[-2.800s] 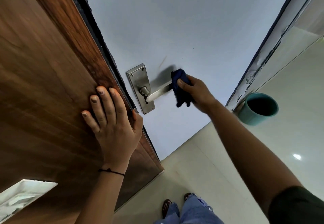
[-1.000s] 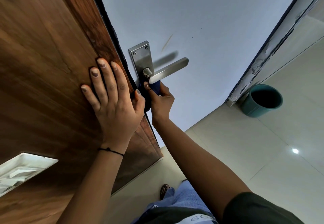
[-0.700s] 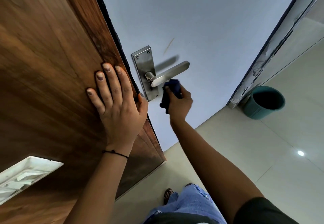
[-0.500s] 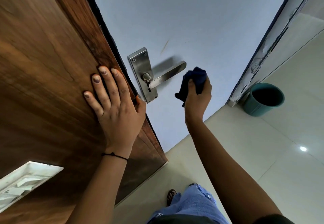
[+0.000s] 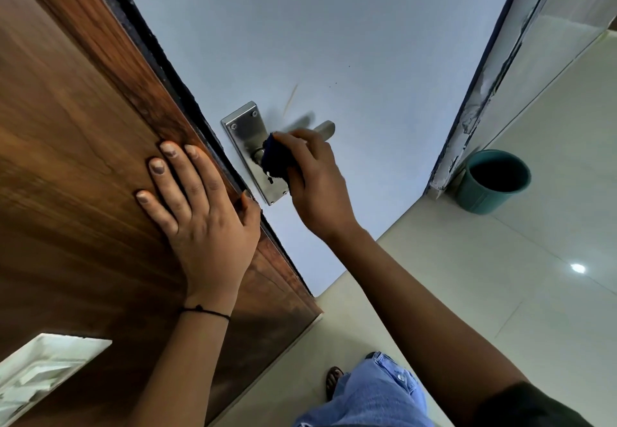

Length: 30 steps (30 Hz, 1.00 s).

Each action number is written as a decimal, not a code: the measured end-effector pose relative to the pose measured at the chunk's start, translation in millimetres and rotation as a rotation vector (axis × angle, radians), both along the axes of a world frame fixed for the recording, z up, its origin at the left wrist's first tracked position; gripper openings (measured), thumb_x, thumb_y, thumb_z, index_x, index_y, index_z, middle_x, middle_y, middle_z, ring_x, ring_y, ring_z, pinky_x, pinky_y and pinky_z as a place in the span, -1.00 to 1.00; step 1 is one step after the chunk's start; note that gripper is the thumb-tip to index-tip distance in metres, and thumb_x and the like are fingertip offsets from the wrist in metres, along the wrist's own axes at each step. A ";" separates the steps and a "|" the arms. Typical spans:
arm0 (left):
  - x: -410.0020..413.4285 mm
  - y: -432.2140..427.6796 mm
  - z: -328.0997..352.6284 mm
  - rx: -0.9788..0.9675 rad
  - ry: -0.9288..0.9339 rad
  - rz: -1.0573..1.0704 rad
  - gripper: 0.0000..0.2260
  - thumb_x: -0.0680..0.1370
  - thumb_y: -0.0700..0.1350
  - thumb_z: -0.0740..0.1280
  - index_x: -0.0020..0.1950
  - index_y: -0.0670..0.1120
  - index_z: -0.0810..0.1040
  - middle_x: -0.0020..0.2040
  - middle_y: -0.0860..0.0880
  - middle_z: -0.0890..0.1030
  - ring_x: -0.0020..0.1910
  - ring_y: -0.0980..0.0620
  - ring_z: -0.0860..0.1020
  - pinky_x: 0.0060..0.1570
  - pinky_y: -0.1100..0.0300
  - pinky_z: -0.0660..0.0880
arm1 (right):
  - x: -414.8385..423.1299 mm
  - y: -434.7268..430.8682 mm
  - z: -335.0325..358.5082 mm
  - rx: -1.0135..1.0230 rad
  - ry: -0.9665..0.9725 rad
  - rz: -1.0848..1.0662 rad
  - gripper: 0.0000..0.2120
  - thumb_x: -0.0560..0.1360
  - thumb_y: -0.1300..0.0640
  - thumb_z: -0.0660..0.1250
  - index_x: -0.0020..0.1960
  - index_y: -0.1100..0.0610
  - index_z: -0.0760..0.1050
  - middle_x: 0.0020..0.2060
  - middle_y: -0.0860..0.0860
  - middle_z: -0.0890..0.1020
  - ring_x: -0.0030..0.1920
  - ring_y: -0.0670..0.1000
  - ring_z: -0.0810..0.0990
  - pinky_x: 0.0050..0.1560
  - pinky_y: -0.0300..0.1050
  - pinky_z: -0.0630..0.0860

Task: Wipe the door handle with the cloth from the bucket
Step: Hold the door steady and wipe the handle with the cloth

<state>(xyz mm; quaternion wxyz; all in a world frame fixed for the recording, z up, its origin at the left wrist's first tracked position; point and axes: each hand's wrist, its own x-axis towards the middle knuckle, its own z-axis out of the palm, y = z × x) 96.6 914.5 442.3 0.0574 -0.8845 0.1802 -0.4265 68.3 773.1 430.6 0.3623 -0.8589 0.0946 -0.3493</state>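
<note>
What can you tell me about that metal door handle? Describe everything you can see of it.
The door handle is a brushed, silvery metal lever on a tall rectangular backplate with two screws at its top, fixed to the pale blue door near its edge. Only the lever's squared-off tip shows; the rest is hidden by the right hand, which presses a dark blue cloth against the lever's base. A small keyhole sits just below the cloth.

Soft daylight, floor point(image 5: 500, 293) glare spot, wide-angle edge warp, slight blur
</note>
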 end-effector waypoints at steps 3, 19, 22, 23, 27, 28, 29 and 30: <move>-1.0 -1.2 0.8 -0.004 0.010 -0.007 -0.29 0.56 0.05 0.22 0.52 -0.28 -0.04 0.46 -0.37 0.20 0.43 -0.30 0.04 0.41 -0.18 -0.11 | 9.0 -20.0 5.9 -0.124 0.056 -0.093 -0.62 0.48 0.27 0.21 0.26 0.06 0.52 0.23 0.13 0.50 0.09 0.20 0.52 -0.17 0.08 0.54; -0.5 -2.0 1.3 -0.031 0.023 -0.021 -0.21 0.55 0.04 0.23 0.52 -0.25 -0.21 0.46 -0.33 0.07 0.43 -0.29 0.00 0.44 -0.05 -0.36 | 17.6 -28.2 21.1 -0.411 0.279 -0.111 -0.68 0.44 0.27 0.21 0.16 0.08 0.52 0.19 0.05 0.52 0.12 0.21 0.44 -0.07 0.04 0.35; -0.5 -2.5 2.4 -0.047 0.032 -0.022 -0.23 0.55 0.03 0.21 0.53 -0.26 -0.20 0.46 -0.34 0.08 0.43 -0.29 0.00 0.44 -0.05 -0.36 | 25.8 -70.5 12.6 -0.245 0.316 -0.233 -0.70 0.49 0.27 0.23 0.17 0.06 0.52 0.21 0.03 0.49 0.13 0.20 0.42 -0.02 0.06 0.41; -0.8 -2.4 2.9 -0.048 0.036 -0.019 -0.23 0.55 0.03 0.21 0.53 -0.27 -0.18 0.47 -0.34 0.08 0.43 -0.30 0.00 0.44 -0.05 -0.35 | 27.1 -75.4 8.2 -0.193 0.306 -0.248 -0.70 0.50 0.27 0.23 0.18 0.06 0.51 0.22 0.03 0.48 0.12 0.19 0.42 -0.02 0.07 0.44; -0.8 -3.2 3.7 -0.041 0.039 -0.015 -0.26 0.56 0.04 0.18 0.54 -0.29 -0.12 0.46 -0.34 0.07 0.43 -0.31 0.00 0.43 -0.06 -0.35 | 19.7 -48.6 -6.7 -0.104 0.136 -0.279 -0.62 0.44 0.34 0.19 0.21 0.12 0.52 0.24 0.09 0.50 0.09 0.24 0.45 -0.07 0.06 0.47; -0.7 -3.4 3.8 -0.037 0.039 -0.010 -0.26 0.56 0.04 0.18 0.54 -0.30 -0.13 0.46 -0.35 0.07 0.42 -0.31 0.01 0.43 -0.07 -0.34 | 16.5 -36.5 -9.1 -0.082 0.075 -0.266 -0.63 0.44 0.32 0.18 0.19 0.14 0.54 0.22 0.11 0.53 0.07 0.25 0.47 -0.07 0.07 0.48; -0.6 -3.6 4.0 -0.032 0.040 -0.008 -0.26 0.56 0.04 0.17 0.54 -0.30 -0.12 0.45 -0.36 0.08 0.42 -0.31 0.01 0.43 -0.08 -0.32 | 14.2 -23.4 -11.8 -0.061 0.022 -0.246 -0.64 0.44 0.29 0.17 0.18 0.15 0.56 0.20 0.12 0.55 0.05 0.27 0.48 -0.06 0.10 0.49; -0.8 -3.7 4.0 -0.029 0.042 -0.010 -0.28 0.56 0.04 0.17 0.54 -0.30 -0.09 0.45 -0.37 0.10 0.42 -0.32 0.02 0.43 -0.11 -0.28 | 12.7 -8.9 -14.4 -0.033 -0.014 -0.214 -0.64 0.44 0.28 0.18 0.17 0.15 0.57 0.19 0.12 0.57 0.07 0.27 0.49 -0.03 0.13 0.50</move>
